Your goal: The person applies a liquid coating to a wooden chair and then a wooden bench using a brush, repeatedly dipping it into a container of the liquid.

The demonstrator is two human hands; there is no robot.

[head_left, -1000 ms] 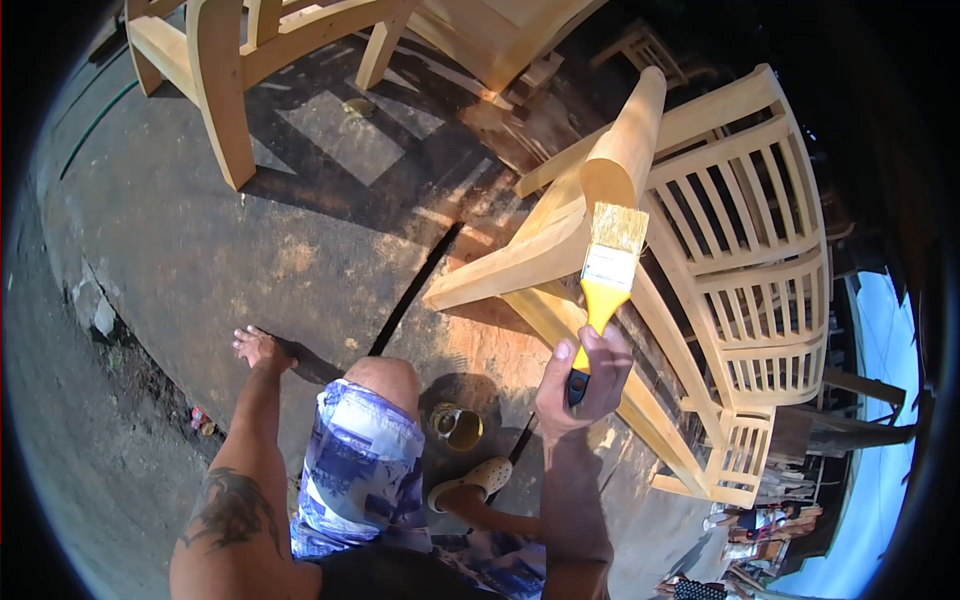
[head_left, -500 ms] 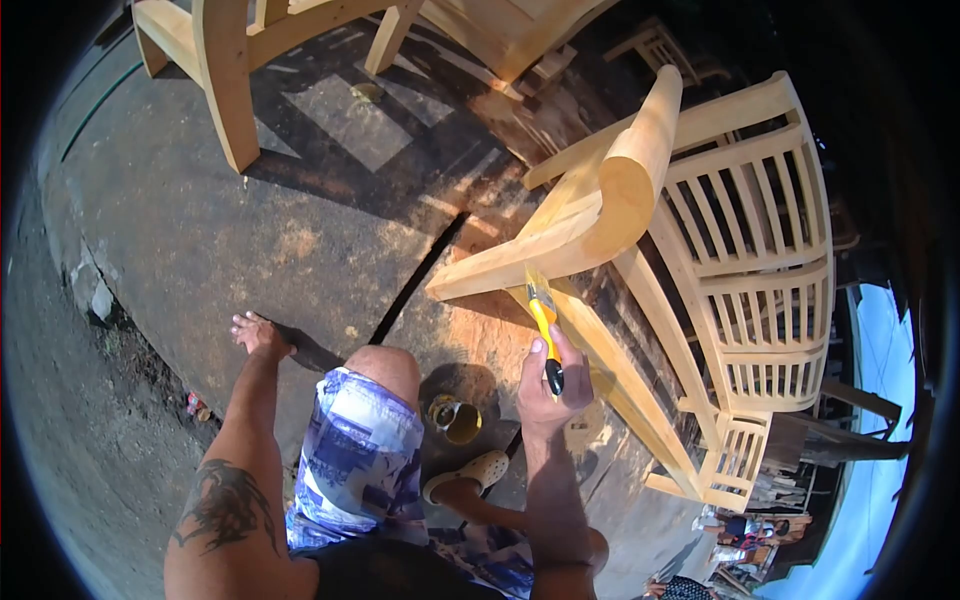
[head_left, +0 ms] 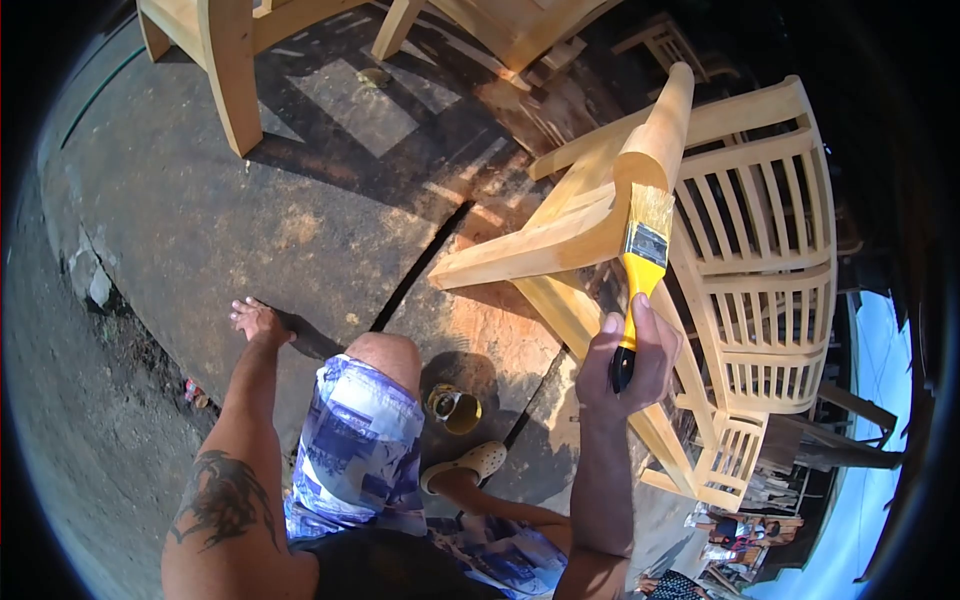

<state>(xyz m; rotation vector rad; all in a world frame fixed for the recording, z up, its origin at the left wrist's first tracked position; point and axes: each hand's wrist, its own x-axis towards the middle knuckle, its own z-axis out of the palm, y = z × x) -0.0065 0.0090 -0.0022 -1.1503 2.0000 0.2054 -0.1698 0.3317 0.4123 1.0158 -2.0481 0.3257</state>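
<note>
Head view: grasping a yellow paintbrush by the handle with the right hand, at the scrolled end of a wooden armrest, apparently brushing its curved face, calling for steady wrist and even contact; bending a knee near a can on the ground; farther out, extending the left hand, unclenched and empty

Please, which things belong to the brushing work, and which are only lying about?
In the work:
- yellow brush in the right hand
- wooden armrest at the bristles
- open can, probably

Lying about, it seems:
- red litter
- small roundish object, unidentifiable
</note>
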